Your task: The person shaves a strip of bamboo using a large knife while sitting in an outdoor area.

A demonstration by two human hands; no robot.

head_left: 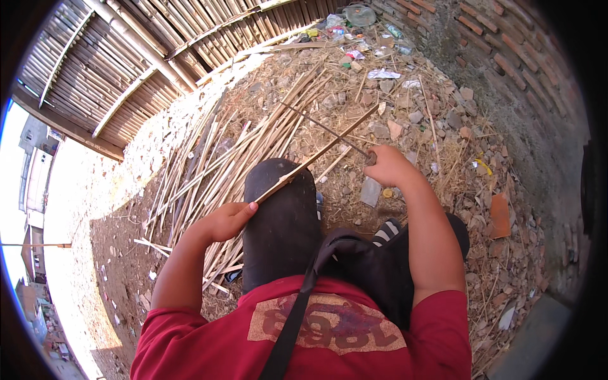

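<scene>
My left hand (228, 220) is closed round the near end of a split bamboo strip (310, 161), thumb along it. The strip slants up and away to the right, passing over my dark-trousered left knee (276, 183). In my right hand (390, 166) is the handle end of a long, thin, dark tool (316, 123), seen nearly edge-on; it looks like a blade. The tool points up and to the left and crosses the strip beyond the knee. Whether the two touch I cannot tell. My right fingers partly hide the handle.
A loose pile of bamboo strips (215, 161) lies on the ground to my left. Rubble, straw and litter (382, 74) spread ahead and right, with a broken orange tile (500, 215). A brick wall (506, 66) stands at right, a bamboo-slat fence (126, 69) at far left.
</scene>
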